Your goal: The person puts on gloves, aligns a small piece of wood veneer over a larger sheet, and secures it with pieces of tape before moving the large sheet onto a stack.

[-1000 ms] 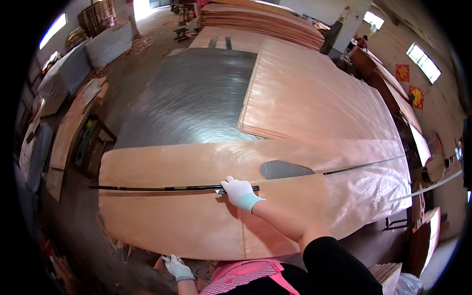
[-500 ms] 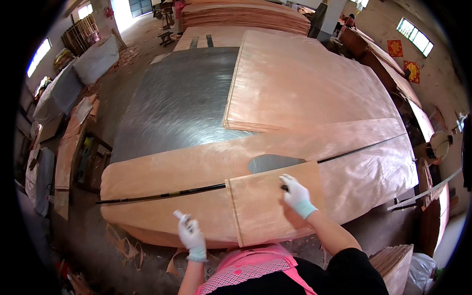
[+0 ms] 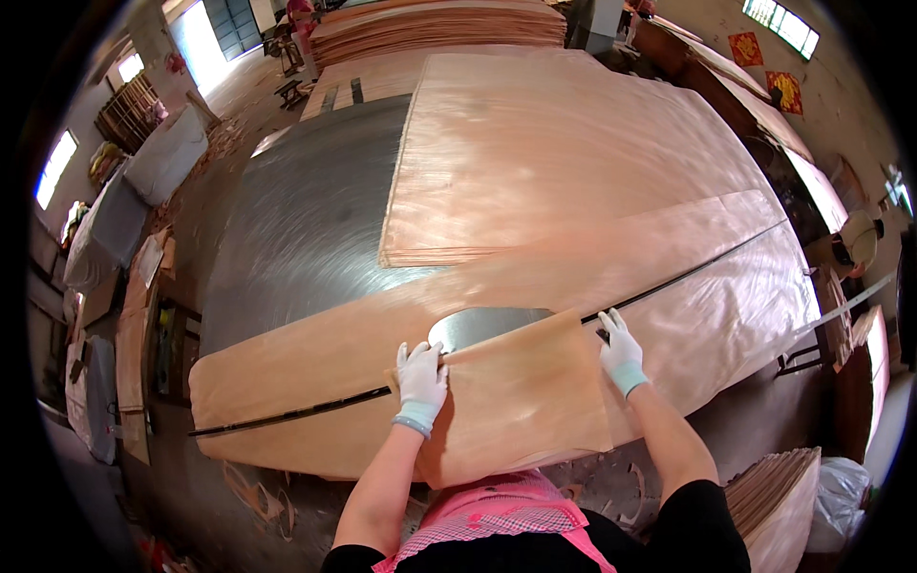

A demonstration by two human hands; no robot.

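Observation:
A rectangular wood veneer sheet [image 3: 523, 406] lies across the near part of the table, over a larger veneer sheet [image 3: 315, 349] with a rounded left end. My left hand [image 3: 421, 384], in a white glove with a pale blue cuff, is closed on the smaller sheet's far left corner. At its far right corner is my gloved right hand [image 3: 621, 349], fingers curled round a small dark object [image 3: 603, 335] whose kind I cannot make out. A long black strip [image 3: 693, 275] runs under the smaller sheet and shows on both sides. Beyond my hands, a grey oval gap [image 3: 492, 325] shows in the larger veneer.
A stack of large veneer sheets [image 3: 573, 158] covers the table's far right, beside the bare grey metal tabletop [image 3: 315, 210]. A thick veneer pile [image 3: 439, 38] stands at the back. More veneer [image 3: 778, 497] leans near my right elbow. Wood scraps [image 3: 258, 497] litter the floor.
My left hand has moved right and forward onto the smaller sheet's corner; the white stick it held is out of sight. My right hand has moved right. The smaller sheet has shifted left.

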